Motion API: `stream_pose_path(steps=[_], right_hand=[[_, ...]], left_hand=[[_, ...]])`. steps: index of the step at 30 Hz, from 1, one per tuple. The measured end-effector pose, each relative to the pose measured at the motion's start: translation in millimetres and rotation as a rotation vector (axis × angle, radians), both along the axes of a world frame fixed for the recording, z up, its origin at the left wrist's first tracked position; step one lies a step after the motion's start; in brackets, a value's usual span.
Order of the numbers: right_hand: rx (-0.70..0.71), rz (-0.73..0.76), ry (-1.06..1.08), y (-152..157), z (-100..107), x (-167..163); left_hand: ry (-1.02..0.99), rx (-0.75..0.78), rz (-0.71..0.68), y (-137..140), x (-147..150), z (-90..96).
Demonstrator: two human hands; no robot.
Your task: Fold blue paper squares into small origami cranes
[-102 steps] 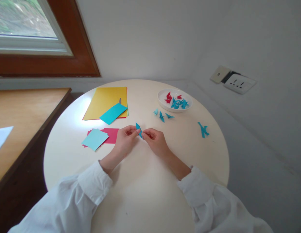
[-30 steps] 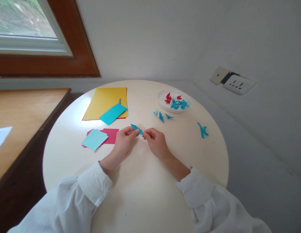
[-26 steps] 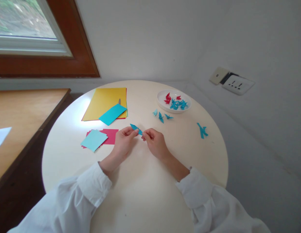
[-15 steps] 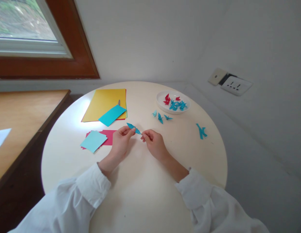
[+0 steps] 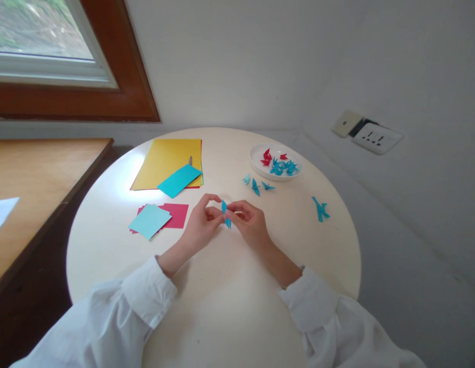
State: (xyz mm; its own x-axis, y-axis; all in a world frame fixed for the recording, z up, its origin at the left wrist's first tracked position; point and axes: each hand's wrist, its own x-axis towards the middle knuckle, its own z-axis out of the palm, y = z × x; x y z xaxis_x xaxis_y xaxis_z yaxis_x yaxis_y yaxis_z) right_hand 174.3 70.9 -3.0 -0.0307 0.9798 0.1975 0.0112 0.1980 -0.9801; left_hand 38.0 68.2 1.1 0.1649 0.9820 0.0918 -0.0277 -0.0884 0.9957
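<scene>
Between my two hands, above the middle of the round table, is a small blue folded paper piece, held upright and pointed at both ends. My left hand pinches it from the left, its index finger arched over. From the right, the thumb and fingers of my right hand pinch its middle and cover part of it. Just beyond my hands lie two blue paper cranes, one left of the other, and a pale blue one.
A white plate at the back right holds red and blue cranes. Blue paper scraps lie at the right. At the left are yellow sheets, a blue rectangle, pale blue squares and pink paper.
The folded paper has turned from slanting to nearly upright and shifted right and down. My right hand has moved from its tip to its middle, and both hands are closer together.
</scene>
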Motion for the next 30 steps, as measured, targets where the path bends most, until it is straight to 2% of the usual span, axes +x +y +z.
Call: stream_pose_path(steps=[5, 10, 21, 25, 30], right_hand=[[-0.084, -0.007, 0.021, 2.1, -0.3, 1.2], [-0.148, 0.018, 0.101, 5.4, -6.0, 1.6], [-0.191, 0.039, 0.140, 6.6, -6.8, 2.8], [-0.171, 0.055, 0.126, 6.7, -6.2, 3.1], [-0.072, 0.074, 0.124, 4.7, -3.7, 2.8]], left_hand=[[0.097, 0.060, -0.028, -0.7, -1.1, -1.4], [0.059, 0.075, -0.030, -2.6, 0.4, 1.8], [0.077, 0.121, -0.017, -2.5, -1.6, -1.4], [0.077, 0.117, -0.022, -3.2, -1.3, -1.3], [0.023, 0.082, -0.020, -4.4, 1.7, 8.1]])
